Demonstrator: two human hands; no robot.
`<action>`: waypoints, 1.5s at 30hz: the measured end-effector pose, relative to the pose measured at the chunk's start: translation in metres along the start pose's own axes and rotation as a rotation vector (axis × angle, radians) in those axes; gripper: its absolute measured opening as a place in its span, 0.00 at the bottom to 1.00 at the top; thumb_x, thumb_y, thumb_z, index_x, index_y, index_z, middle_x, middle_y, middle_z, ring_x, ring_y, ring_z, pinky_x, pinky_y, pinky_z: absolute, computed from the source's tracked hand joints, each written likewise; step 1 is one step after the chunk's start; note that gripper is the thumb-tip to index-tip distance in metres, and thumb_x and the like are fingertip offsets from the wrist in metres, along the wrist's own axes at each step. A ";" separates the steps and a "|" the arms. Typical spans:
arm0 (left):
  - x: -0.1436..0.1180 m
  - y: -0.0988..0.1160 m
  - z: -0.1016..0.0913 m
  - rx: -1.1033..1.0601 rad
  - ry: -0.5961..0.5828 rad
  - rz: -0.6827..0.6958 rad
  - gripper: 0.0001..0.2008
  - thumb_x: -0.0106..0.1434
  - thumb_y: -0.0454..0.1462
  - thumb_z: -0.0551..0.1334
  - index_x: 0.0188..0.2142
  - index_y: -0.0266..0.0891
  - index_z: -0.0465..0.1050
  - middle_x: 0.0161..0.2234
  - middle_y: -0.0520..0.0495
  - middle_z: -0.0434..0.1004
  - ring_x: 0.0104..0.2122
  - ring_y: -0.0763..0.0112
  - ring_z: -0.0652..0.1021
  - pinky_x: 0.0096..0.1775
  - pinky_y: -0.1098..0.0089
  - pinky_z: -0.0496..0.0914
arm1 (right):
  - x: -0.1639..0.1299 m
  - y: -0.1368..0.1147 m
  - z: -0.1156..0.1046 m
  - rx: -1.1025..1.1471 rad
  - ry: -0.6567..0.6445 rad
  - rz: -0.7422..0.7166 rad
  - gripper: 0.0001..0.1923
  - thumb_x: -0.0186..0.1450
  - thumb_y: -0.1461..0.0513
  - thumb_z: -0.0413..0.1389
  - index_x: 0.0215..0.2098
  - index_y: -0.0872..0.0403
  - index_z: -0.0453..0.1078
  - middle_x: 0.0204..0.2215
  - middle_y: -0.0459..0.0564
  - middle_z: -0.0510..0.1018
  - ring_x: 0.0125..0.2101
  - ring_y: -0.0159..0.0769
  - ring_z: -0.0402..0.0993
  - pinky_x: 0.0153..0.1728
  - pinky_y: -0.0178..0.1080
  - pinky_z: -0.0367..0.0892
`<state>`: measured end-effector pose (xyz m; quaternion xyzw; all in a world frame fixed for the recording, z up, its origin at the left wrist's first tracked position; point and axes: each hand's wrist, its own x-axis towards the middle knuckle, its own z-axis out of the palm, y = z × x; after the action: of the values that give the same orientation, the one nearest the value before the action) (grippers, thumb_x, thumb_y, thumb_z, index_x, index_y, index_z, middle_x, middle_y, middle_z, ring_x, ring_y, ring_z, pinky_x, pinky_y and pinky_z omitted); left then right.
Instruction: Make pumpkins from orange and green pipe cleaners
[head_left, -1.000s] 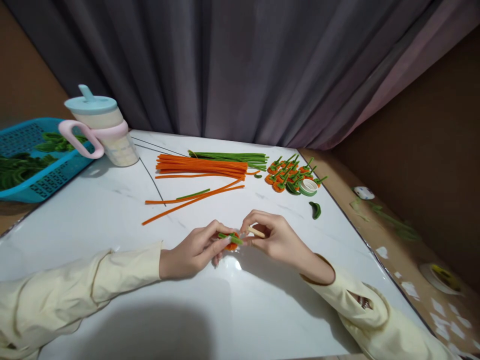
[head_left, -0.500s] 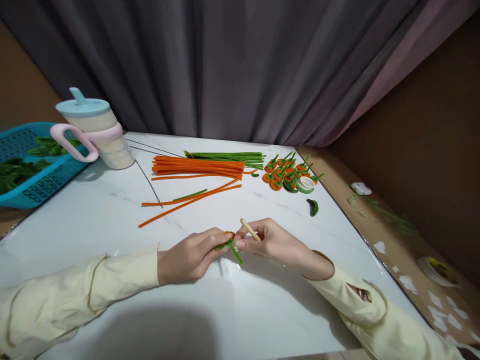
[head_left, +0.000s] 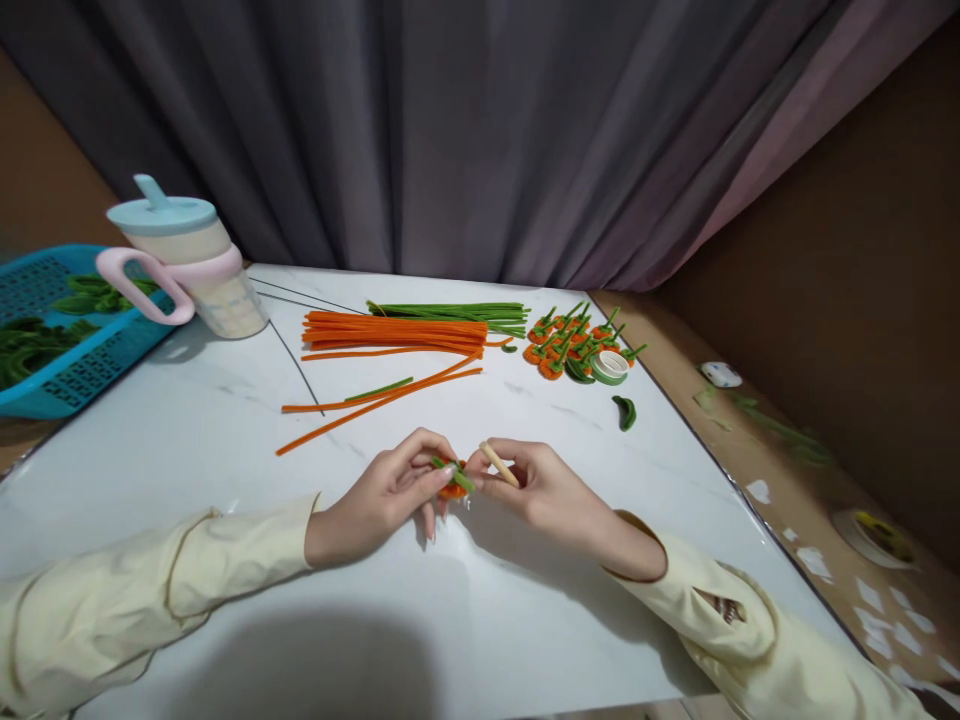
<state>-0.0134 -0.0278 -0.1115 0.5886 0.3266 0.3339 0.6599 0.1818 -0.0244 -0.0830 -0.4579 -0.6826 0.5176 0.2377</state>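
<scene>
My left hand [head_left: 382, 495] pinches a small orange pipe-cleaner coil [head_left: 451, 488] with a short green stem across it, low over the white table [head_left: 225, 420]. My right hand [head_left: 544, 490] meets it from the right, fingertips on the coil, and holds a thin wooden stick [head_left: 498, 464] that points up and left. Both sleeves are pale yellow.
Farther back lie a bundle of orange pipe cleaners [head_left: 394, 333], green ones [head_left: 450, 312], loose strands [head_left: 375, 396], a pile of finished orange pieces [head_left: 570, 342], a tape roll [head_left: 610, 367] and a green leaf [head_left: 624, 411]. A lidded cup [head_left: 187, 262] and blue basket [head_left: 52, 330] stand left.
The green stem that hung down between my hands half a second ago now lies across the orange coil. Both hands have shifted slightly up the table; the stick has tilted lower.
</scene>
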 end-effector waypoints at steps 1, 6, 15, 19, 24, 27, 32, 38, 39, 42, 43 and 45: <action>0.000 0.002 0.001 -0.044 -0.002 -0.026 0.13 0.66 0.46 0.57 0.39 0.39 0.60 0.27 0.54 0.71 0.19 0.76 0.75 0.22 0.73 0.71 | -0.001 0.000 0.000 -0.015 0.013 -0.020 0.05 0.62 0.63 0.53 0.30 0.57 0.69 0.24 0.43 0.69 0.24 0.27 0.60 0.25 0.31 0.55; 0.002 0.010 0.005 -0.197 0.014 -0.109 0.14 0.62 0.46 0.62 0.37 0.39 0.60 0.24 0.56 0.70 0.19 0.76 0.75 0.22 0.73 0.72 | -0.004 0.003 0.006 -0.173 0.124 -0.247 0.07 0.59 0.71 0.49 0.30 0.56 0.66 0.27 0.45 0.71 0.28 0.30 0.66 0.29 0.32 0.59; 0.004 0.021 0.006 -0.471 0.032 -0.297 0.06 0.60 0.35 0.62 0.34 0.36 0.65 0.20 0.53 0.70 0.20 0.79 0.70 0.23 0.78 0.72 | -0.015 0.011 0.014 -0.884 0.293 -0.757 0.14 0.64 0.74 0.40 0.43 0.61 0.62 0.33 0.55 0.71 0.26 0.33 0.66 0.16 0.33 0.55; 0.003 0.026 0.006 -0.532 -0.029 -0.413 0.05 0.59 0.32 0.61 0.34 0.35 0.66 0.20 0.52 0.70 0.20 0.78 0.71 0.22 0.78 0.73 | -0.014 0.005 0.003 -1.211 0.256 -1.090 0.15 0.66 0.72 0.40 0.35 0.64 0.68 0.29 0.57 0.73 0.20 0.33 0.63 0.15 0.36 0.55; 0.000 0.030 0.007 -0.393 -0.106 -0.397 0.04 0.60 0.34 0.59 0.33 0.35 0.64 0.19 0.54 0.68 0.18 0.79 0.70 0.22 0.78 0.71 | -0.007 0.008 -0.006 -1.130 0.203 -1.317 0.17 0.66 0.71 0.40 0.27 0.59 0.68 0.24 0.53 0.73 0.17 0.31 0.60 0.15 0.35 0.54; -0.004 0.028 0.004 0.066 -0.031 -0.049 0.04 0.66 0.37 0.55 0.37 0.38 0.63 0.24 0.53 0.70 0.21 0.76 0.74 0.24 0.75 0.71 | -0.006 0.006 -0.005 -0.802 0.234 -1.107 0.15 0.68 0.70 0.39 0.38 0.62 0.68 0.28 0.54 0.73 0.23 0.31 0.66 0.19 0.33 0.61; -0.006 0.018 -0.004 0.806 0.119 0.724 0.08 0.66 0.28 0.53 0.44 0.37 0.63 0.34 0.45 0.76 0.31 0.72 0.78 0.32 0.74 0.72 | -0.010 -0.010 0.002 -0.155 0.236 -0.387 0.11 0.69 0.62 0.49 0.29 0.56 0.66 0.24 0.46 0.68 0.23 0.27 0.62 0.22 0.31 0.59; -0.001 0.016 -0.012 1.255 0.041 1.080 0.11 0.66 0.27 0.48 0.47 0.30 0.60 0.25 0.44 0.73 0.23 0.68 0.72 0.21 0.71 0.67 | -0.015 -0.022 0.010 0.153 0.080 -0.020 0.10 0.64 0.58 0.53 0.29 0.55 0.67 0.17 0.39 0.60 0.17 0.25 0.54 0.19 0.31 0.52; 0.000 0.017 -0.013 1.281 0.025 1.098 0.11 0.65 0.27 0.48 0.46 0.29 0.60 0.23 0.45 0.71 0.21 0.69 0.70 0.19 0.71 0.65 | -0.015 -0.023 0.011 0.167 0.080 -0.004 0.08 0.64 0.59 0.53 0.29 0.55 0.67 0.16 0.38 0.59 0.16 0.25 0.53 0.19 0.32 0.51; 0.001 0.017 -0.014 1.320 -0.003 1.128 0.12 0.65 0.26 0.47 0.47 0.28 0.60 0.22 0.45 0.71 0.21 0.68 0.69 0.20 0.71 0.65 | -0.013 -0.025 0.012 0.161 0.091 0.032 0.06 0.62 0.61 0.53 0.28 0.55 0.67 0.16 0.38 0.59 0.17 0.25 0.52 0.20 0.32 0.51; 0.000 0.016 -0.014 1.330 -0.014 1.134 0.12 0.64 0.26 0.47 0.47 0.28 0.60 0.23 0.44 0.72 0.22 0.68 0.70 0.20 0.71 0.66 | -0.012 -0.026 0.012 0.147 0.094 0.040 0.06 0.61 0.62 0.53 0.28 0.55 0.67 0.16 0.38 0.60 0.17 0.25 0.53 0.20 0.32 0.52; -0.001 0.016 -0.014 1.341 -0.035 1.138 0.12 0.65 0.26 0.47 0.47 0.28 0.60 0.24 0.43 0.73 0.22 0.67 0.71 0.20 0.70 0.67 | -0.011 -0.027 0.012 0.119 0.103 0.042 0.05 0.61 0.63 0.53 0.27 0.55 0.67 0.17 0.40 0.62 0.18 0.26 0.55 0.21 0.32 0.53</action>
<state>-0.0260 -0.0198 -0.0966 0.9307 0.1009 0.3409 -0.0861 0.1671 -0.0417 -0.0610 -0.4834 -0.6277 0.5378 0.2883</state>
